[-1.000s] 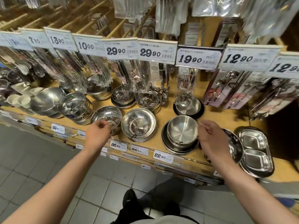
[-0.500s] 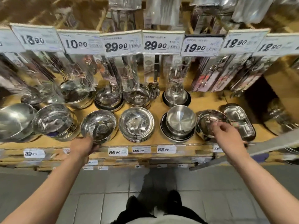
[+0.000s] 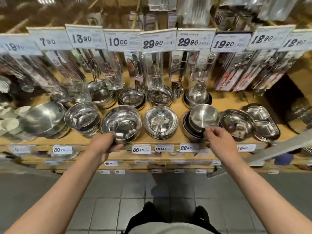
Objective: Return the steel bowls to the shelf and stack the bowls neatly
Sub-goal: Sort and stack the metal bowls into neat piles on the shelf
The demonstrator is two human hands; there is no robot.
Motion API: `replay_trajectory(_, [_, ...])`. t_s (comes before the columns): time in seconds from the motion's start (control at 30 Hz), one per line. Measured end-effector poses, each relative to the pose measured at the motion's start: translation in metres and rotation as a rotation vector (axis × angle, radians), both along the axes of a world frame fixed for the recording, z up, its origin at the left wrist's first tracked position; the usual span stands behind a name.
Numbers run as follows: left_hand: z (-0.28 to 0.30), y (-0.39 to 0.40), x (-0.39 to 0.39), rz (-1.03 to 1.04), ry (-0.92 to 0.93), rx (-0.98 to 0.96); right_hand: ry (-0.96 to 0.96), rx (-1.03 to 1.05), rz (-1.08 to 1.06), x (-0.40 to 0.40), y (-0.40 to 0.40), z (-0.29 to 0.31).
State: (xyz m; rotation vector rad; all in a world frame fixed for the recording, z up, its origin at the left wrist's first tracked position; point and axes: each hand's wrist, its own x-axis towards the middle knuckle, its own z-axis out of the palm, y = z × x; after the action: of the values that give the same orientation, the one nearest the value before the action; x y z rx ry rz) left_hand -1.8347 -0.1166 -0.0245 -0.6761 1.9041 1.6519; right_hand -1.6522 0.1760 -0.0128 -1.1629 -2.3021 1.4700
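Steel bowls stand in rows on a wooden shelf (image 3: 179,138). My left hand (image 3: 104,143) grips the near rim of a shiny wide bowl (image 3: 121,123) at the shelf's front edge. My right hand (image 3: 219,137) pinches the near rim of a matte steel bowl (image 3: 205,116), which sits tilted in a dark-rimmed stack. Between the two stands a stack of shallow bowls (image 3: 161,121).
Left of my left hand are a deep steel pot (image 3: 82,116) and a large tilted bowl (image 3: 44,119). To the right lie a round plate (image 3: 237,123) and divided trays (image 3: 262,122). Packaged utensils hang under price tags above. More bowls stand at the back.
My right hand has moved left from the round plate to the matte bowl's rim. My left hand has closed on the wide bowl's near rim. The view has pulled back.
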Motion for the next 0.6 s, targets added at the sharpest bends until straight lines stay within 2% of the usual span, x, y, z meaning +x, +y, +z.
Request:
replay_trajectory(0.13, [0.03,0.031,0.023,-0.098,-0.016,0.099,0.053,-0.11,0.089,0.0,-0.002,0.013])
replay_trajectory(0.27, [0.053,0.096,0.06,-0.231,-0.001,0.169,0.079,-0.226,0.186,0.015,0.023,0.023])
replay_trajectory(0.37, [0.062,0.151,0.095,-0.315,-0.007,0.207,0.111,-0.332,0.158,0.032,0.055,0.033])
replay_trajectory(0.6, [0.064,0.256,0.152,-0.439,0.022,0.238,0.08,-0.25,0.078,0.085,0.131,0.041])
